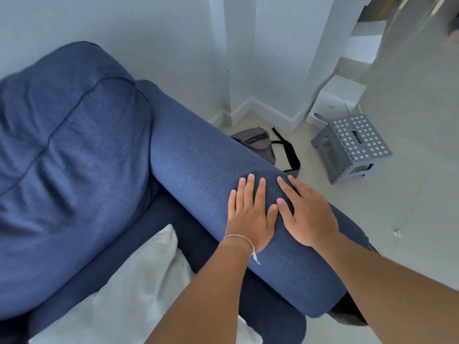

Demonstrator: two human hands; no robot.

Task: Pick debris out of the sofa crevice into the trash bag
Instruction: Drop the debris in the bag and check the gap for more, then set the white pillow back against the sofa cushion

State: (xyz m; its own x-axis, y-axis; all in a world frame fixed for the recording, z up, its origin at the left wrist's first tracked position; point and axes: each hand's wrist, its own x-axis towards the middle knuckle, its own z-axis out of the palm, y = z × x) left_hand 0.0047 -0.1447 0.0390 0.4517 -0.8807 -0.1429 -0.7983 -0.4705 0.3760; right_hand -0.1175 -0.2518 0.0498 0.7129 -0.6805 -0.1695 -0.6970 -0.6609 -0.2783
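A blue fabric sofa fills the left and middle of the head view, with its rounded armrest (pixel 198 155) running diagonally from upper left to lower right. My left hand (pixel 248 214) lies flat on the armrest, fingers spread, a thin string bracelet on its wrist. Beside it, my right hand (pixel 308 212) also rests palm-down on the armrest, its thumb almost touching the left thumb. Neither hand holds anything. The dark crevice (pixel 173 209) between armrest and seat cushion sits just left of my hands. No debris or trash bag shows.
A white cushion (pixel 129 294) lies on the seat at the lower left. On the pale floor beyond the armrest are a grey bag with black straps (pixel 263 145), a grey dotted folding stool (pixel 352 147) and a white box (pixel 335 100) near the wall corner.
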